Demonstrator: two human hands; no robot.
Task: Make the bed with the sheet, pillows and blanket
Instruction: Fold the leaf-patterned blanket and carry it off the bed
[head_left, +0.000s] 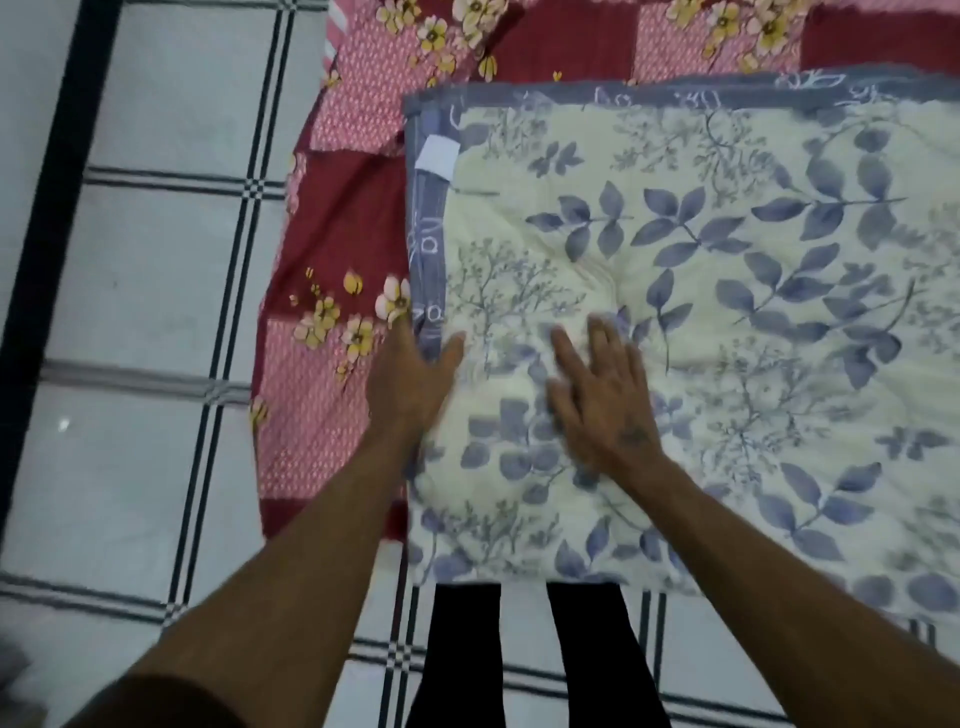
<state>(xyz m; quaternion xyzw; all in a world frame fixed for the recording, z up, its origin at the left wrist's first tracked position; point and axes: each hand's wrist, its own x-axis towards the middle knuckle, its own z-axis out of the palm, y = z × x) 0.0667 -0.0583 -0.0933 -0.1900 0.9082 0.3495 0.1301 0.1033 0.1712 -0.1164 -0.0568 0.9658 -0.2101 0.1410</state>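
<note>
Blanket (701, 322): cream quilted, printed with blue-grey leaves and twigs, bordered in blue-grey; it lay folded flat on the bed, over the near right part of the sheet, its near edge hanging just past the bed's near edge.
Label (437, 157): a small white tag sat on the blanket's left border, near its far left corner.
Sheet (332, 249): red and pink patchwork with yellow and white flowers; it covered the bed and showed to the left of and beyond the blanket, its left edge draping toward the floor.
Left hand (410, 379): laid along the blanket's left edge, fingers straight and close together, thumb spread onto the cream cloth; the fingertips were blurred.
Right hand (602, 395): palm down on the blanket near its left edge, fingers straight and slightly spread, pressing flat on the cloth.
Hands together: just beside each other, not touching.
Floor (156, 312): pale tiles with dark grid lines, left of and in front of the bed.
Legs (524, 654): in black, standing at the bed's near edge beneath the blanket's overhang.
</note>
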